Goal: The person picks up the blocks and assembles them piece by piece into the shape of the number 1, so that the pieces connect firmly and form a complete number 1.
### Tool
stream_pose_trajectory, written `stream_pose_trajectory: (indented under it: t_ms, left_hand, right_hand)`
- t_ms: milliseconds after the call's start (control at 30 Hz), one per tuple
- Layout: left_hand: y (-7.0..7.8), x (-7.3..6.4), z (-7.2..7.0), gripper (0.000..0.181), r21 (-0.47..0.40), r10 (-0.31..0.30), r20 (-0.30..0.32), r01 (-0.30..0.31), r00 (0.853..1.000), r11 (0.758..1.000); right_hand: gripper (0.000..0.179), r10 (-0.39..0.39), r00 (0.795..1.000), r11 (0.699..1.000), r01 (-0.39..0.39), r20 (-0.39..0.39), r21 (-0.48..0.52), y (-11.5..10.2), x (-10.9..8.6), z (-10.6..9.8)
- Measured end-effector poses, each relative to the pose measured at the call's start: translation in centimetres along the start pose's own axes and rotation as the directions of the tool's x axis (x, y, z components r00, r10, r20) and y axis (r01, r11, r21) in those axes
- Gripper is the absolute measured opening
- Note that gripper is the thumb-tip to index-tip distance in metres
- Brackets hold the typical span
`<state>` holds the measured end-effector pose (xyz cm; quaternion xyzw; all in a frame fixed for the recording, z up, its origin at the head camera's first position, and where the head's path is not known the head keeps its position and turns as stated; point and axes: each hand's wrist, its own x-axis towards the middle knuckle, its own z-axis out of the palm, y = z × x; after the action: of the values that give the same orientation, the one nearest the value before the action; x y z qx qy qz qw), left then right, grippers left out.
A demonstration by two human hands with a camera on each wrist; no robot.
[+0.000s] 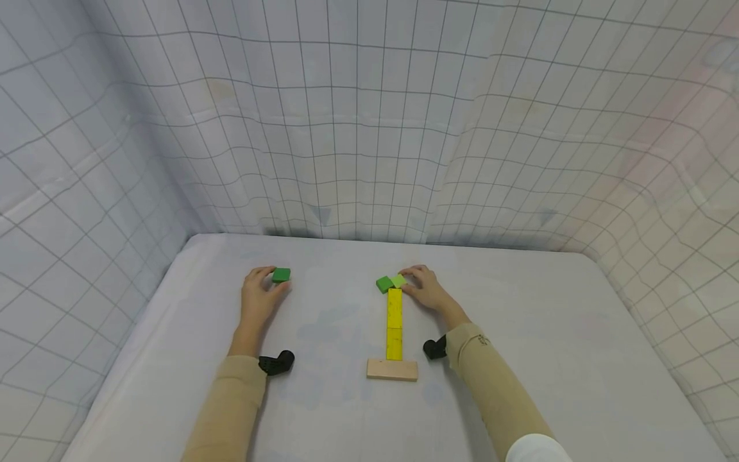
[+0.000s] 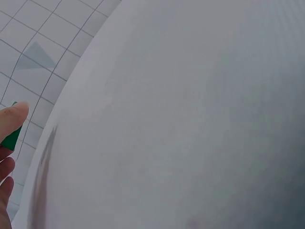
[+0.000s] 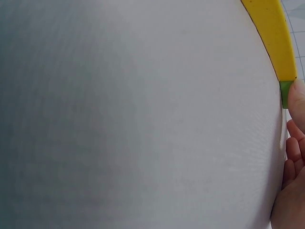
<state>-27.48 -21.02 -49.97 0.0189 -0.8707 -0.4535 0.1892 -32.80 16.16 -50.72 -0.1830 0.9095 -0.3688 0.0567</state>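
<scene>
My left hand [image 1: 259, 296] pinches a dark green block [image 1: 281, 275] between thumb and fingers, left of the other blocks. The left wrist view shows the thumb across that green block [image 2: 11, 139] at its left edge. At the top of a yellow column, my right hand [image 1: 425, 287] pinches a light green block [image 1: 399, 280]. A second dark green block [image 1: 384, 284] lies turned at an angle just left of it. Two yellow blocks [image 1: 394, 324] lie end to end below, reaching a plain wooden block [image 1: 392, 369] set crosswise. The right wrist view shows the yellow block's end [image 3: 281, 47] beside the thumb.
Everything lies on a white cloth-covered table [image 1: 548, 333]. Behind and at both sides hangs a white curtain [image 1: 404, 141] with a dark grid. A black wrist device sits on each forearm, the left one [image 1: 277, 362] and the right one [image 1: 434, 348].
</scene>
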Motion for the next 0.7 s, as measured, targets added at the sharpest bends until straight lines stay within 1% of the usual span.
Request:
stream_pose_trajectory:
  t_ms: [133,233,433,700]
  left_hand:
    - [0.7,0.0,0.5,0.050,-0.022,0.027,0.008,-0.026,1.000,0.999]
    - [1.2,0.1,0.9,0.050,-0.033,0.040,0.025,-0.039,0.999,0.999]
    - [2.1,0.2,1.9,0.050,-0.012,0.068,0.060,-0.068,0.996,0.998]
    - [3.1,-0.2,3.4,0.050,-0.002,0.102,0.112,-0.103,0.988,0.995]
  right_hand:
    - [0.035,0.003,1.000,1.000,-0.003,0.004,-0.001,0.0,0.0,0.0]
    - [0.035,0.006,1.000,1.000,-0.006,0.006,-0.001,-0.1,0.0,-0.1]
    - [0.036,-0.004,1.000,1.000,0.004,0.011,0.003,-0.3,-0.1,-0.2]
    - [0.036,0.009,1.000,1.000,-0.009,0.007,0.008,-0.2,-0.1,-0.1]
